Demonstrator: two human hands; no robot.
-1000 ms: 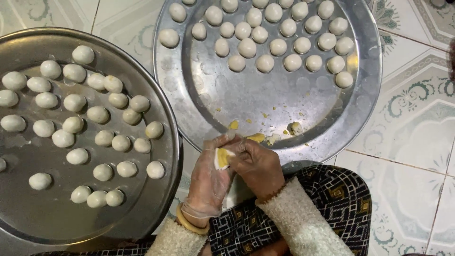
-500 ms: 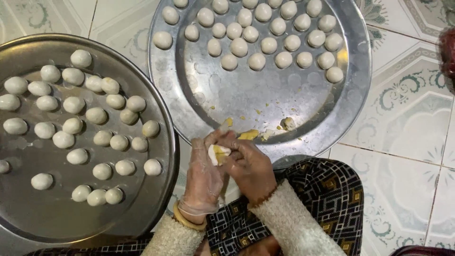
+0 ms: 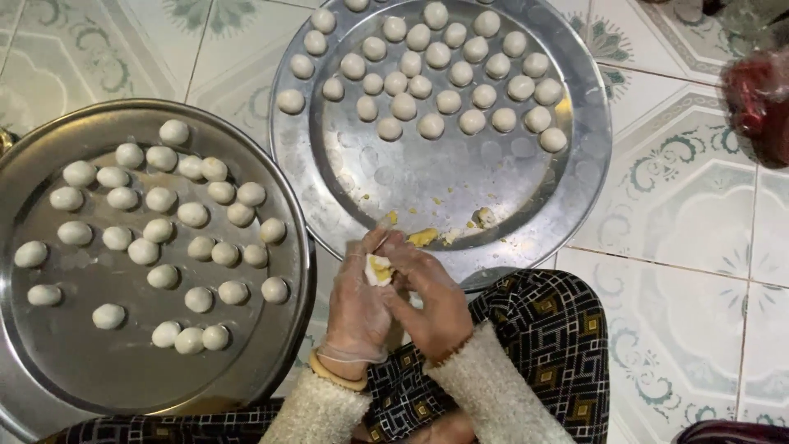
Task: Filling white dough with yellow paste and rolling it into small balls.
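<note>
My left hand (image 3: 359, 302), in a thin clear glove, cups a small piece of white dough with yellow filling (image 3: 379, 269) in its middle. My right hand (image 3: 431, 298) is bare and pinches the dough's edge with its fingertips. Both hands meet just below the near rim of the far round metal tray (image 3: 575, 197). That tray carries several white dough balls (image 3: 448, 70) at its far side and yellow filling crumbs (image 3: 424, 238) near its front edge.
A second round metal tray (image 3: 283, 329) at the left bears several shaped white balls (image 3: 160, 230). My patterned dark clothing (image 3: 542, 329) lies under the hands. Patterned floor tiles (image 3: 690, 247) surround the trays. A red wrapped object (image 3: 760, 103) sits at the upper right.
The view has shifted slightly, so the trays sit a little higher in the picture. My hands stay together on the dough, fingers working around the filling.
</note>
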